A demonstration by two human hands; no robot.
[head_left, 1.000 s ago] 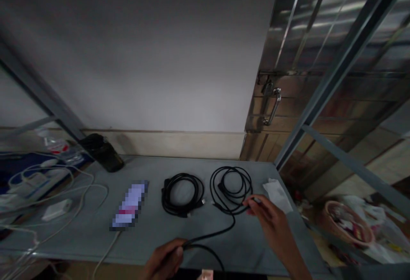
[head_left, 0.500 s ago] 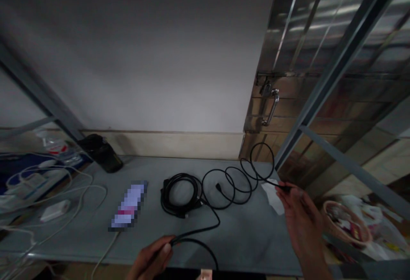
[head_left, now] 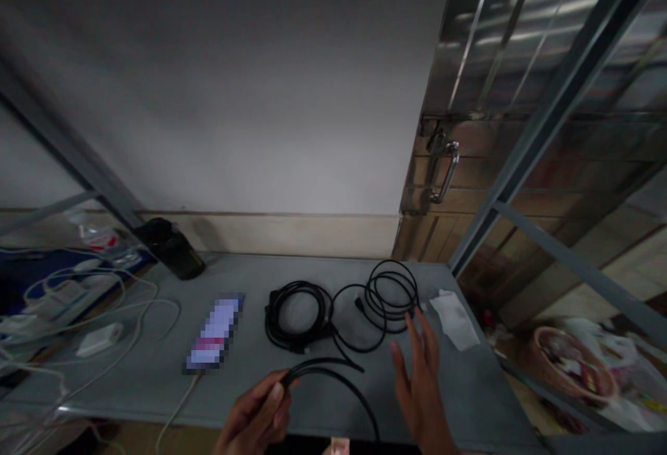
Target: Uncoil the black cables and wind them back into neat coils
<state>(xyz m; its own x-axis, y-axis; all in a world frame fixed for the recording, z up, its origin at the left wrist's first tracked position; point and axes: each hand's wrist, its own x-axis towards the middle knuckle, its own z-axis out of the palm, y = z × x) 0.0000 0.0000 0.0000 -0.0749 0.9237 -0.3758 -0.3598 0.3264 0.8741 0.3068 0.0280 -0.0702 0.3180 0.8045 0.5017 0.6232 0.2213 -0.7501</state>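
My left hand (head_left: 258,415) is closed on a fold of thin black cable (head_left: 333,375) at the near edge of the grey table (head_left: 130,371). That cable runs back into loose loops (head_left: 390,292) lying at the back right of the table. My right hand (head_left: 420,385) hovers open with fingers stretched out, its fingertips just short of those loops and holding nothing. A second black cable, neatly coiled (head_left: 297,316), lies to the left of the loops.
A phone with a lit screen (head_left: 216,330) lies left of the coil. A dark pouch (head_left: 169,250) stands at the back left. White chargers and wires (head_left: 78,316) clutter the far left. A white tissue (head_left: 456,316) lies by the right edge, a basket (head_left: 573,365) below.
My right hand has let go of the cable end it had pulled up and to the right. The stretched loops have fallen back together on the table, and the hand has moved left.
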